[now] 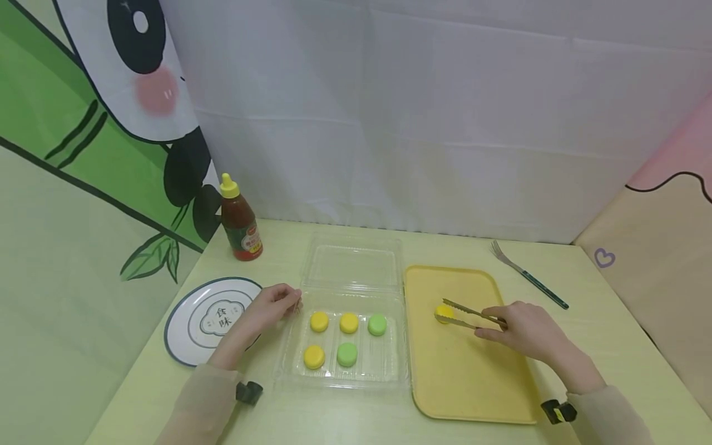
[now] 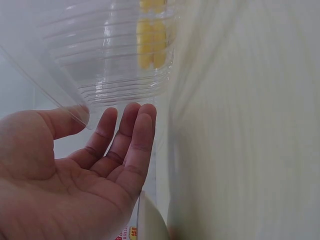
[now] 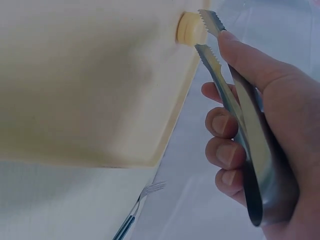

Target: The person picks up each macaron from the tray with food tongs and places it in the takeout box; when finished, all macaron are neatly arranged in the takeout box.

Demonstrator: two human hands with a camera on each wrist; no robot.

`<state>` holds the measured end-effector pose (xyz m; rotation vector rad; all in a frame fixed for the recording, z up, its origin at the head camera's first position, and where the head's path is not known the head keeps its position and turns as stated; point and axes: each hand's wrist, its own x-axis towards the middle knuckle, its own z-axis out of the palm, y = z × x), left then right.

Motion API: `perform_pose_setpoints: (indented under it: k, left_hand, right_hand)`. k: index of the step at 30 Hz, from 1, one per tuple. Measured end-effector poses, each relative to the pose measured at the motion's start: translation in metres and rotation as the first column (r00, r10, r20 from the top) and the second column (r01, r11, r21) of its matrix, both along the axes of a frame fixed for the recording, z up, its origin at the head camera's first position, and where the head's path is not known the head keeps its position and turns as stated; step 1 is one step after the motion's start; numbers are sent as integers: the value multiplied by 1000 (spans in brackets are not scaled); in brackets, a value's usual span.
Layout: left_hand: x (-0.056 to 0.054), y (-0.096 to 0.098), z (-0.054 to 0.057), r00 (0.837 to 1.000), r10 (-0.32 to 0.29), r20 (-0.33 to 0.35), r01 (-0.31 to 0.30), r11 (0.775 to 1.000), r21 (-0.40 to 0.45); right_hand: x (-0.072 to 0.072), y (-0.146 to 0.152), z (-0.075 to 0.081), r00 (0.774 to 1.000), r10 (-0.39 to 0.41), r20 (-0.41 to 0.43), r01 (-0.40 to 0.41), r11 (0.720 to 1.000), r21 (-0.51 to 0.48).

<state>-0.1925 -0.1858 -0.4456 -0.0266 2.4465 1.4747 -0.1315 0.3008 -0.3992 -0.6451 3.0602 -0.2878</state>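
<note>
My right hand grips metal tongs with serrated tips. The tongs' arms stand apart, their tips on either side of a yellow macaron that lies on the yellow tray. At the left edge of a clear plastic box, my left hand pinches the rim, its thumb over the corner in the left wrist view. Inside the box sit three yellow macarons and two green macarons, in two rows. The back row has three; the front row has two, at left and middle.
The box's lid lies folded back behind it. A white plate with a dark rim lies left, partly under my left forearm. A red sauce bottle with a yellow cap stands at the back left. A fork lies right of the tray.
</note>
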Motion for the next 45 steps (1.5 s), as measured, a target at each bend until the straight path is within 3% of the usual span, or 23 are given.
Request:
perform_pose_setpoints:
  k: [31,45]
  left_hand:
    - [-2,1,-3,1000,-2,-9,2,1000,-20]
    - [1,2,1,1000,-4,-12,4,999,-34]
  right_hand:
    - [2,6,-12,1000,9,-25,-10,1000,-19]
    - [4,7,-7,999,12,-30,-13,999,-29]
